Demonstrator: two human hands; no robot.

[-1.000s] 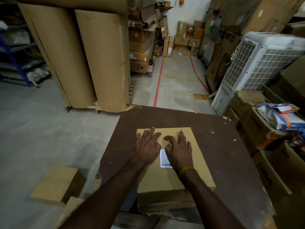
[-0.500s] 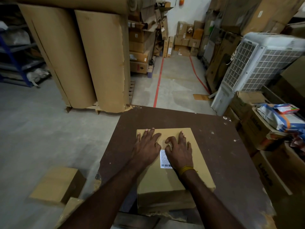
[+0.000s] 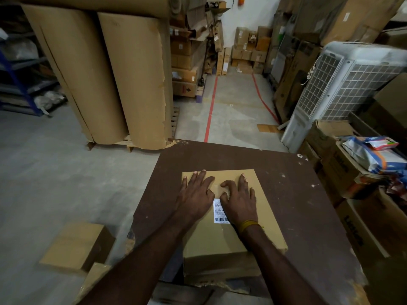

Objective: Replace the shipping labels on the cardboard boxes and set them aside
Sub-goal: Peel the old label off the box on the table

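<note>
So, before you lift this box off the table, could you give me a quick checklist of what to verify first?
1. Shipping label on the cardboard box top: ok.
2. Label pressed flat all over: cannot tell, the right hand covers part.
3. Left hand flat on the box, beside the label: ok.
4. Box fully on the table: not ok, its near end overhangs.
5. Box flaps closed: ok on top.

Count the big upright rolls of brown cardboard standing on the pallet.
2: the left roll and the right roll stand side by side on the pallet; more may be hidden behind them.
</note>
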